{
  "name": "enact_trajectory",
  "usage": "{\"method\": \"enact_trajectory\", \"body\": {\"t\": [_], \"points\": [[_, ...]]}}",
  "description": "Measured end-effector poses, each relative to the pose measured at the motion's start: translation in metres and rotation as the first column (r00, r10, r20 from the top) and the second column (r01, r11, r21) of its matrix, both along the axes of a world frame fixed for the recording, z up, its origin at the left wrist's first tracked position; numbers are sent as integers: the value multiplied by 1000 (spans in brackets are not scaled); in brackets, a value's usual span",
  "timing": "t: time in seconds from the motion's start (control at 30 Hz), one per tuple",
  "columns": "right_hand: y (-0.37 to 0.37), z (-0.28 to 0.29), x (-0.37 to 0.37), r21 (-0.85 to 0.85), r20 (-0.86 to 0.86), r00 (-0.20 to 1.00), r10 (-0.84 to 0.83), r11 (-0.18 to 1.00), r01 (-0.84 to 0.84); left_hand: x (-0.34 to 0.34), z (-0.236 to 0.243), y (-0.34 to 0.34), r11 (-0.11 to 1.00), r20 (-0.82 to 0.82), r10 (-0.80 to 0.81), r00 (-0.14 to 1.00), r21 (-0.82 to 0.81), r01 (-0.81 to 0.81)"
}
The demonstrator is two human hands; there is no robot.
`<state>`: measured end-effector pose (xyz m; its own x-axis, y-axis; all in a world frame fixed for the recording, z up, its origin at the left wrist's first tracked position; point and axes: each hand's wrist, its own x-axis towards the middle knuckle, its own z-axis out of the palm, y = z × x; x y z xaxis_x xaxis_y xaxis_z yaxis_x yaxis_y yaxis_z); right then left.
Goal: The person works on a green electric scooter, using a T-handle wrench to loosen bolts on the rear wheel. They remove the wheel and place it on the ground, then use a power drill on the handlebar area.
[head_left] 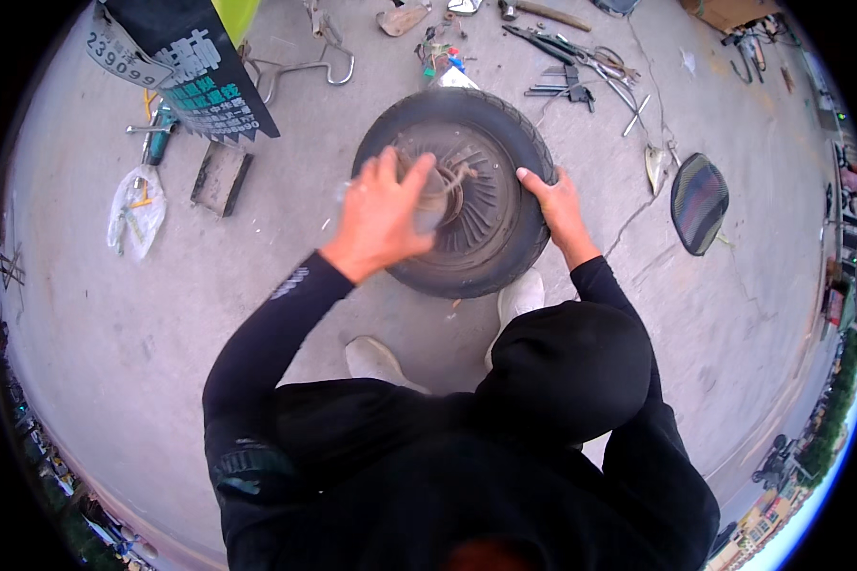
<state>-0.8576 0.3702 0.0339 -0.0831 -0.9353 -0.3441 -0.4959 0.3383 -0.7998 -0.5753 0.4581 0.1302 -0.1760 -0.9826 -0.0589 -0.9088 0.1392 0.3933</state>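
A grey concrete floor point(286, 305), cracked toward the right, bends away to the dark rim of the view, with trees and buildings at the lower right. On it, straight ahead of the person, lies a wheel point(486, 214), its black tyre point(531, 228) around a dusty hub with ribs fanning out from the middle, where a short cable point(462, 176) sticks out. The right hand point(557, 205) pinches the tyre's right edge, thumb on the sidewall and fingers round the outer side. The left hand point(381, 209) is over the hub's left part, fingers curved and partly spread; it is blurred, as is a roundish thing point(430, 200) by its palm, so whether it grips that cannot be told. Two pale shoes point(373, 362) stand on the near side of the wheel. Beyond it lie a bunch of wires point(443, 57) with coloured plugs, a hammer point(557, 13), pliers point(543, 43) and a hex key set point(562, 88). A dark mesh pad point(700, 205) lies to the right. To the left are a metal frame point(238, 181), a clear bag point(135, 214), a teal power tool point(161, 133) and a dark printed sheet point(195, 71).
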Motion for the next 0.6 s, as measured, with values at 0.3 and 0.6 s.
{"method": "enact_trajectory", "body": {"t": [0.3,0.6], "points": [[4,13,5,69,167,986,9,997,-20,118,-24,15,855,-130,385,914,422,-301],[4,2,1,53,66,998,3,999,-6,137,-92,38,802,90,497,863,332,-497]]}}
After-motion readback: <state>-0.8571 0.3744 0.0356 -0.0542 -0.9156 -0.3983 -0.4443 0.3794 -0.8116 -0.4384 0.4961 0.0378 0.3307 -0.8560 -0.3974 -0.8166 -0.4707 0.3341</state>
